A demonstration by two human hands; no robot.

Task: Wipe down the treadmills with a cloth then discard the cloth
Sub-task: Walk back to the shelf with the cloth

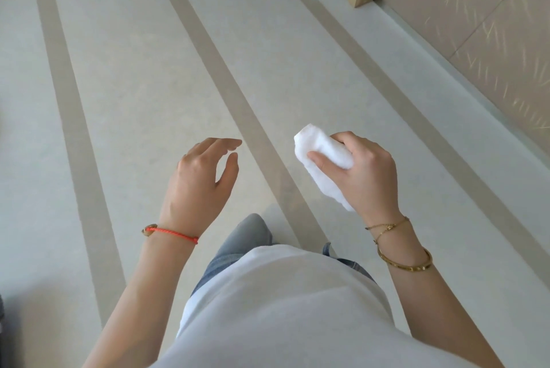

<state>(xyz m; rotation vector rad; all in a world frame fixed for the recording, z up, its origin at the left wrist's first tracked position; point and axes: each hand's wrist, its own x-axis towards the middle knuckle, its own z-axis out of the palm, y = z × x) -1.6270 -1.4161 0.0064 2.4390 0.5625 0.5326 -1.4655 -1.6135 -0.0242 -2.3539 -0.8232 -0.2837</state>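
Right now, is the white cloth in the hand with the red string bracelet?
No, the right hand grips the cloth; the left hand holds nothing.

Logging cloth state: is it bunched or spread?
Bunched: the white cloth is wadded in the right hand, whose fingers curl round it.

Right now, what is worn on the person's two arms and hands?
Both forearms are bare, with no sleeves or gloves. The left hand has a thin red braided cord on its wrist. The right hand has a fine gold chain and a gold bangle.
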